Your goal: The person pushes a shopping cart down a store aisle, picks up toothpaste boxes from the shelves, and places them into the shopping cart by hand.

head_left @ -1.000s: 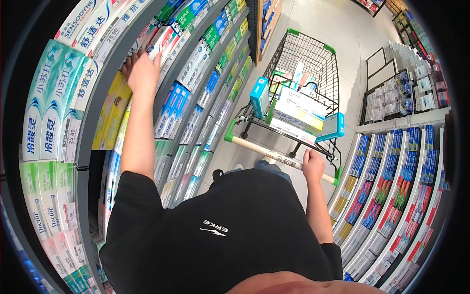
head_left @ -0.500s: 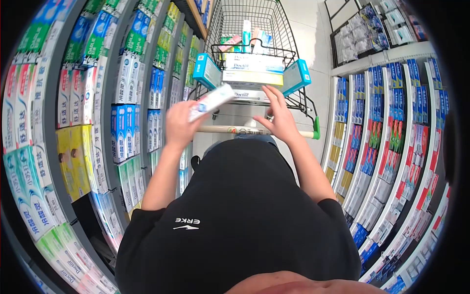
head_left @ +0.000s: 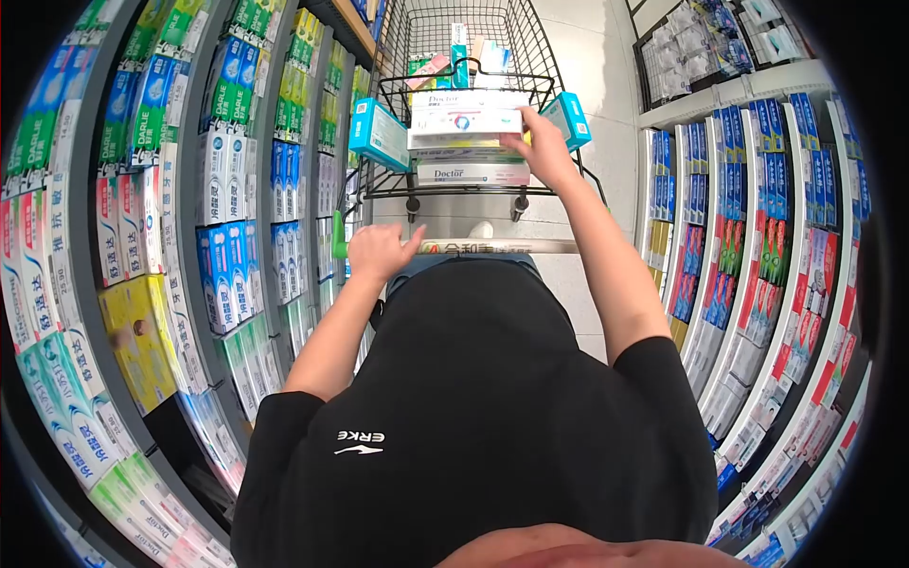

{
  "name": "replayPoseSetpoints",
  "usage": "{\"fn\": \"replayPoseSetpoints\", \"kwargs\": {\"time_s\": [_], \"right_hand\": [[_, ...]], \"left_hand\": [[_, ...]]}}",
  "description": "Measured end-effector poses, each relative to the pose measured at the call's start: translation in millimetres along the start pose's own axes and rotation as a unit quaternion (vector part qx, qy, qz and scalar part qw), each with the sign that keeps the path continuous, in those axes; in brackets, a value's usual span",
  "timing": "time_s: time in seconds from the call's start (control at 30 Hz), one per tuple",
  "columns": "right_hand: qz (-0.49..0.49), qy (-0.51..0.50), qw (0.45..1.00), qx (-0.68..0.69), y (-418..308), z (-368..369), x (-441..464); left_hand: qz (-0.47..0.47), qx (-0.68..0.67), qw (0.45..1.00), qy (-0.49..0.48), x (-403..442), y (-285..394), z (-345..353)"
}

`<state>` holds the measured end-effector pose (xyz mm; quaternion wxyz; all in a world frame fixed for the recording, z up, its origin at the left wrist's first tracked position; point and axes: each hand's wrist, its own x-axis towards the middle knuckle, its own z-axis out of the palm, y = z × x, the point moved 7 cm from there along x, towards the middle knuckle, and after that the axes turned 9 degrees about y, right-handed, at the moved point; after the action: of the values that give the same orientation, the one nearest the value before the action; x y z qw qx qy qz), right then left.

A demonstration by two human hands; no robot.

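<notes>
My right hand (head_left: 543,150) grips the right end of a white toothpaste box (head_left: 454,121), above the seat end of a black wire shopping cart (head_left: 546,52). Beneath it are other toothpaste boxes, among them a white "Doctor" box (head_left: 459,174). Blue boxes stand at either side, one on the left (head_left: 381,134) and one on the right (head_left: 574,119), the latter partly behind my right hand. My left hand (head_left: 382,250) is closed round the left end of the cart handle (head_left: 502,247), its thumb pointing right.
Shelves of toothpaste boxes (head_left: 232,170) line the left side close by. Shelves with toothbrush packs and boxes (head_left: 734,256) run along the right. Several upright and leaning packages (head_left: 460,57) lie deeper in the cart. Pale floor tiles (head_left: 592,76) show beside the cart.
The white toothpaste box has passed from my left hand to my right and moved forward over the stacked boxes. My left hand has come down onto the cart handle. The cart appears shifted left.
</notes>
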<state>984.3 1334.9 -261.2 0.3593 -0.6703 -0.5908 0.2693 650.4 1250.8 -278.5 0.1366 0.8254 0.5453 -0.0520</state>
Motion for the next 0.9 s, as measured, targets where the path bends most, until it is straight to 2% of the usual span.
{"fn": "replayPoseSetpoints", "kwargs": {"time_s": [0.07, 0.2, 0.27, 0.67, 0.73, 0.77, 0.9], "right_hand": [[0.003, 0.009, 1.0, -0.028, 21, 8, 22], [0.045, 0.036, 0.992, -0.114, 45, 18, 41], [-0.067, 0.151, 0.97, -0.178, 30, 10, 39], [-0.068, 0.082, 0.963, -0.248, 27, 19, 44], [-0.06, 0.103, 0.969, -0.217, 18, 11, 35], [-0.088, 0.116, 0.967, -0.211, 9, 5, 26], [-0.091, 0.029, 0.986, -0.138, -19, -13, -34]], "left_hand": [[0.027, -0.027, 0.978, 0.203, -1, 3, -12], [0.014, -0.014, 0.986, 0.167, 6, 3, -17], [0.01, -0.011, 0.986, 0.167, 8, 3, -18], [0.019, -0.018, 0.981, 0.194, 25, 5, -21], [0.018, -0.014, 0.98, 0.196, 29, 4, -21], [0.015, -0.01, 0.98, 0.197, 31, 3, -21], [0.006, -0.022, 0.981, 0.193, 40, 6, -29]]}}
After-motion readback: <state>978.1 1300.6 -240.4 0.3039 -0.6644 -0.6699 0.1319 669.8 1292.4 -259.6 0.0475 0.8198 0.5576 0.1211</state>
